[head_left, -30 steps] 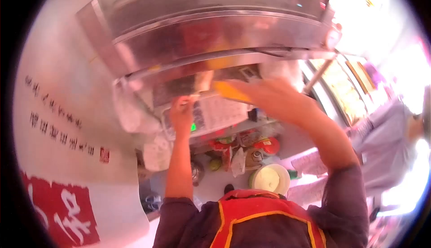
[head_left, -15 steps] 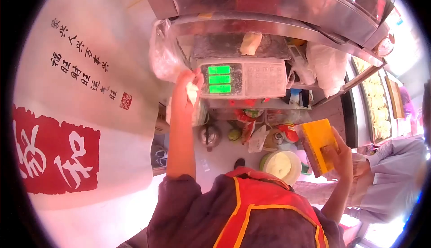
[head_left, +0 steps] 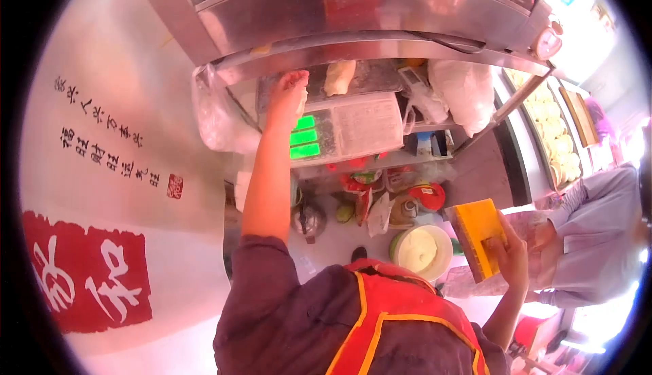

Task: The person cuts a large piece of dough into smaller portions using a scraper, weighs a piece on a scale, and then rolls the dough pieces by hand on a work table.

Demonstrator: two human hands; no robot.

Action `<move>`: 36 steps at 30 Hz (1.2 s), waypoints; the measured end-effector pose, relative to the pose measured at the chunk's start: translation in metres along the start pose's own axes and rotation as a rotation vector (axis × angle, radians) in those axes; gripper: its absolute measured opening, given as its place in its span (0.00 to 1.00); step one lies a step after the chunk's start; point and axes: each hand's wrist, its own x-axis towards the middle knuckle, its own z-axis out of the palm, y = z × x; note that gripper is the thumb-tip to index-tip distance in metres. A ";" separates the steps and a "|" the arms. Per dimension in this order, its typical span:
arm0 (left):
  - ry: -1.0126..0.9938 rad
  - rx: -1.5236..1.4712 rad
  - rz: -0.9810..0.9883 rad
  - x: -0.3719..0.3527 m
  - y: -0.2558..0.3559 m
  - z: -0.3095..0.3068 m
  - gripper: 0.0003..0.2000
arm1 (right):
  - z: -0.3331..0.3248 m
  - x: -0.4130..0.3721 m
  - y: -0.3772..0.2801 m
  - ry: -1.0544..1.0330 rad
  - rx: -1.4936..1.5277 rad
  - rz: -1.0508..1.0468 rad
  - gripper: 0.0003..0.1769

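Steel is gleaming across the top of the frame, where a smooth, boxy cabinet (head_left: pixel 353 8) is overhanging a flat weighing scale (head_left: pixel 360 127) whose green digits are glowing at centre. The left hand (head_left: pixel 288 93) is reaching up to the left end of the scale's grey pan, its fingers curling together around a pale scrap (head_left: pixel 301 100). Just right of it, a soft, irregular dough lump (head_left: pixel 338 77) is sitting on the pan. At the lower right the right hand (head_left: pixel 513 259) is clamping its fingers on a flat, rectangular yellow block (head_left: pixel 475 229), holding it tilted and well apart from the scale. Crinkled plastic is hanging on either side of the scale: a translucent bag (head_left: pixel 216 113) at the left and a bulging white bag (head_left: pixel 467 88) at the right. Below the scale a round white tub (head_left: pixel 420 249), a red lid (head_left: pixel 428 195) and a shiny metal kettle (head_left: pixel 309 220) are crowding a pale surface (head_left: pixel 333 246). A white wall banner (head_left: pixel 102 191) with black brush characters and a red block is covering the left of the frame. At the right edge another person's pale lilac sleeve (head_left: pixel 591 239) is showing, and rows of pale round buns (head_left: pixel 560 137) are lying above it.
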 end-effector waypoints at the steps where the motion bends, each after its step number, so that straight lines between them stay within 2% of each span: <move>1: -0.026 0.045 0.023 0.002 -0.001 0.006 0.08 | 0.000 -0.002 -0.001 -0.004 0.014 0.010 0.27; 2: -0.063 0.069 -0.047 0.001 -0.001 0.009 0.10 | -0.001 -0.005 -0.002 0.001 0.026 0.026 0.27; 4: -0.132 -0.146 -0.007 0.031 -0.034 0.006 0.15 | -0.001 -0.005 -0.006 0.055 -0.020 -0.044 0.28; 6: -0.112 -0.345 -0.051 0.024 -0.016 0.034 0.12 | -0.011 -0.006 -0.002 0.185 -0.121 -0.151 0.28; 9: -0.028 -0.397 -0.172 0.061 -0.048 0.027 0.08 | -0.042 -0.006 -0.041 0.388 0.180 -0.101 0.29; 10: 0.005 -0.459 -0.061 0.062 -0.050 0.033 0.05 | -0.040 -0.004 -0.032 0.427 0.328 -0.127 0.29; 13: 0.294 -0.623 0.167 0.055 -0.042 0.065 0.09 | -0.024 -0.001 -0.034 0.416 0.303 -0.189 0.30; 14: 0.421 -0.533 0.347 0.043 -0.031 0.084 0.16 | -0.014 0.004 -0.031 0.378 0.267 -0.253 0.30; 15: 0.422 -0.177 0.426 0.054 -0.043 0.076 0.17 | -0.007 0.006 -0.027 0.353 0.164 -0.251 0.30; 17: 0.393 0.543 0.546 0.083 -0.096 0.055 0.20 | 0.005 0.012 -0.036 0.290 0.183 -0.220 0.30; 18: 0.271 0.141 0.390 0.082 -0.110 0.058 0.17 | 0.008 0.015 -0.037 0.282 0.170 -0.247 0.30; 21: 0.116 0.581 0.440 0.033 -0.054 0.041 0.17 | 0.013 0.026 -0.043 0.287 0.164 -0.301 0.30; 24: -0.175 0.706 0.309 0.008 -0.024 0.026 0.18 | 0.021 0.044 -0.064 0.341 0.139 -0.337 0.29; 27: -0.073 0.776 0.467 0.005 -0.032 0.025 0.16 | 0.043 0.075 -0.071 0.366 0.035 -0.469 0.28; 30: 0.095 0.752 0.425 -0.008 -0.014 0.039 0.13 | 0.066 0.108 -0.099 0.362 -0.102 -0.683 0.33; 32: 0.073 0.775 0.476 0.003 -0.024 0.037 0.12 | 0.080 0.131 -0.111 0.334 -0.179 -0.771 0.38; 35: 0.039 0.780 0.536 0.006 -0.030 0.038 0.11 | 0.097 0.157 -0.140 0.290 -0.338 -0.715 0.31; 36: 0.040 0.799 0.559 0.005 -0.033 0.035 0.11 | 0.106 0.167 -0.144 0.315 -0.347 -0.781 0.34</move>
